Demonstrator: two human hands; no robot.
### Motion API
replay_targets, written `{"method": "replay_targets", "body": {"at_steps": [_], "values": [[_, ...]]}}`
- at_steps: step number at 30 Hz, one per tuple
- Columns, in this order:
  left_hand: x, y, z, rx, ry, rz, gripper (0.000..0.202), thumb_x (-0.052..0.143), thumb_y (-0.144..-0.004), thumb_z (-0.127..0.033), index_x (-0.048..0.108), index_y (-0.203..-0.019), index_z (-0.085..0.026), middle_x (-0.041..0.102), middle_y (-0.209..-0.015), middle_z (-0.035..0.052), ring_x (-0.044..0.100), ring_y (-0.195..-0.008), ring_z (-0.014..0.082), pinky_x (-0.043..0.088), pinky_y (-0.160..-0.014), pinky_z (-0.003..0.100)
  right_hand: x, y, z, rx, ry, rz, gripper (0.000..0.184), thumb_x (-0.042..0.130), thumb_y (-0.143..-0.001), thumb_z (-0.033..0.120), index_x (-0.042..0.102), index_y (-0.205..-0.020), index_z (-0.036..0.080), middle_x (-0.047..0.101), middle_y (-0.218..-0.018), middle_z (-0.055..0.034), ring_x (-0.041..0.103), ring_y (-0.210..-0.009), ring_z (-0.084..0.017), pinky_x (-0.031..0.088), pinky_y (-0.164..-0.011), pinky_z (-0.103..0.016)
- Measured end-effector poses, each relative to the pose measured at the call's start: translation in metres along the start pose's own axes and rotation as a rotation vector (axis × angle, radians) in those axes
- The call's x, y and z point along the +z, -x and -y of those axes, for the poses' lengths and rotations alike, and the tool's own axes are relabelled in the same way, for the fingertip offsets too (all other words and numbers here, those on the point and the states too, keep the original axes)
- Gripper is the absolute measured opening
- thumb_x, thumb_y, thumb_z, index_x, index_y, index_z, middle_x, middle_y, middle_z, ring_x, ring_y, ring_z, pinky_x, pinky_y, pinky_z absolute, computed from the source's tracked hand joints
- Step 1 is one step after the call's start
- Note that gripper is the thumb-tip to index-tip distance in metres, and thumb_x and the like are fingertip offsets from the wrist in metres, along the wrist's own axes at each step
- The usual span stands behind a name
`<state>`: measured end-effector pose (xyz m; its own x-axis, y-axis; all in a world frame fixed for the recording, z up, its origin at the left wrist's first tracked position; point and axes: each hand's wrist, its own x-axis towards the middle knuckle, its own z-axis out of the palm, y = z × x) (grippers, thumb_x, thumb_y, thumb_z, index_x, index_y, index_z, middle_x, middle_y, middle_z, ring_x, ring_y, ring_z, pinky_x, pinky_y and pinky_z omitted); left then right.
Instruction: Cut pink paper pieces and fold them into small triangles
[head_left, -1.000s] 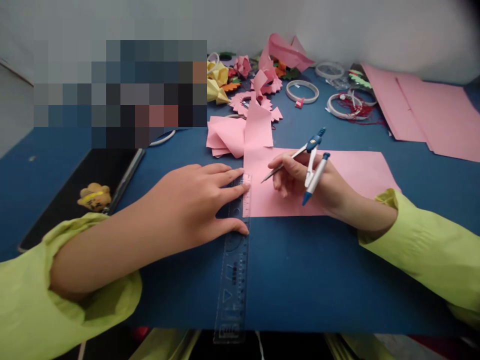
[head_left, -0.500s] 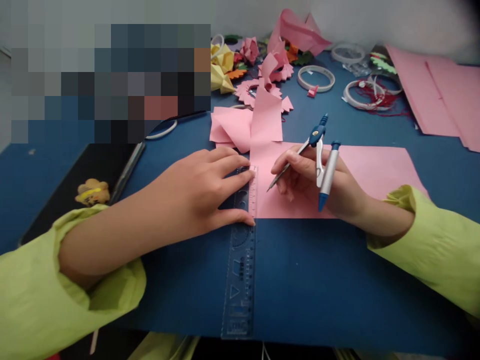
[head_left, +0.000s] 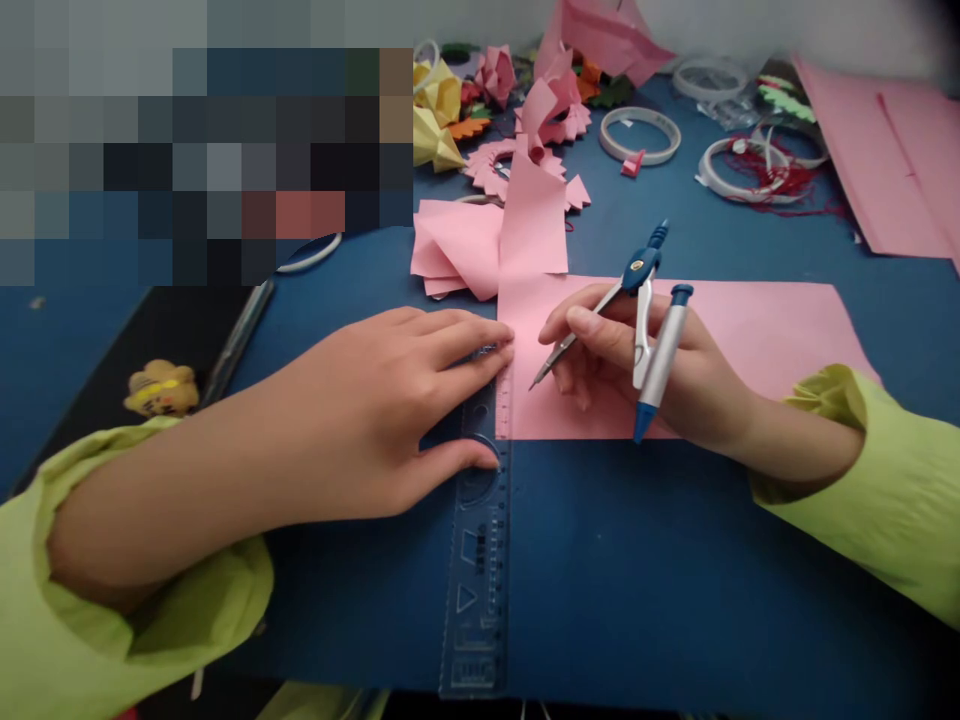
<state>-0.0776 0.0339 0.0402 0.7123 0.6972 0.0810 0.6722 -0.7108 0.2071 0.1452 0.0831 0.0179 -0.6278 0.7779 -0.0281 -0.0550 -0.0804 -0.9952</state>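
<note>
My left hand rests on a clear plastic ruler, its fingers stretched out and its thumb apart from them. The ruler's upper end overlaps the left edge of a pink paper sheet lying flat. Above that sheet, my right hand is closed on a drawing compass with a blue head. Its thin metal point angles down to the left, near the ruler. A grey and blue pen barrel sits on the other leg. Folded pink paper lies just beyond my left fingertips.
Paper flowers, yellow ones among them, crowd the back of the blue table. Tape rolls and red thread lie to their right. Pink sheets are stacked at far right. A bear-shaped charm is at left.
My left fingers have shifted slightly on the ruler, the thumb moving a little lower and left. The compass has tilted slightly, its point lower. The view has shifted a little.
</note>
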Motion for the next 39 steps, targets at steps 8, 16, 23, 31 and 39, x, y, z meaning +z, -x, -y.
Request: {"method": "replay_targets", "body": {"at_steps": [8,16,23,31,39], "values": [[-0.0024,0.0023,0.0009,-0.01,-0.035,0.023,0.058,0.056,-0.084,-0.051,0.051,-0.132,-0.017,0.051,-0.137,0.0118,0.052,-0.121,0.0325,0.043,-0.102,0.05,-0.0002,0.0012,-0.0009,-0.006,0.002,0.006,0.017,0.055,-0.091,0.031,0.062,-0.086,0.016,0.063,-0.064,0.0005,0.06,-0.053,-0.01,0.048,-0.049,-0.02],[-0.0021,0.0057,-0.0011,-0.025,-0.06,0.042,0.054,0.055,-0.085,-0.05,0.056,-0.127,-0.016,0.05,-0.139,0.0105,0.053,-0.12,0.0315,0.044,-0.102,0.049,0.0004,0.0017,-0.0008,-0.016,0.033,0.034,0.017,0.052,-0.093,0.028,0.062,-0.086,0.016,0.062,-0.065,0.0016,0.06,-0.054,-0.008,0.049,-0.052,-0.019],[-0.0027,0.0062,-0.0037,-0.03,-0.112,0.078,0.062,0.048,-0.088,-0.056,0.049,-0.133,-0.013,0.045,-0.143,0.0119,0.051,-0.121,0.0331,0.045,-0.098,0.05,0.0015,0.0024,0.0001,-0.027,0.047,0.039,0.016,0.055,-0.091,0.028,0.062,-0.083,0.015,0.06,-0.063,0.0023,0.059,-0.053,-0.007,0.048,-0.051,-0.017],[-0.0036,0.0082,-0.0053,-0.035,-0.117,0.086,0.06,0.044,-0.091,-0.055,0.045,-0.136,-0.015,0.045,-0.143,0.0106,0.049,-0.124,0.032,0.044,-0.096,0.048,0.0,0.0011,-0.0023,-0.048,0.053,0.063,0.016,0.052,-0.093,0.025,0.062,-0.086,0.016,0.06,-0.067,0.0021,0.059,-0.057,-0.006,0.048,-0.052,-0.016],[-0.003,0.0067,-0.0059,-0.017,-0.149,0.069,0.062,0.039,-0.092,-0.057,0.046,-0.135,-0.013,0.048,-0.141,0.0113,0.055,-0.118,0.0325,0.047,-0.09,0.048,0.0015,0.0025,-0.002,-0.046,0.055,0.061,0.016,0.053,-0.093,0.026,0.061,-0.085,0.016,0.059,-0.067,0.0018,0.058,-0.056,-0.006,0.047,-0.052,-0.017]]}}
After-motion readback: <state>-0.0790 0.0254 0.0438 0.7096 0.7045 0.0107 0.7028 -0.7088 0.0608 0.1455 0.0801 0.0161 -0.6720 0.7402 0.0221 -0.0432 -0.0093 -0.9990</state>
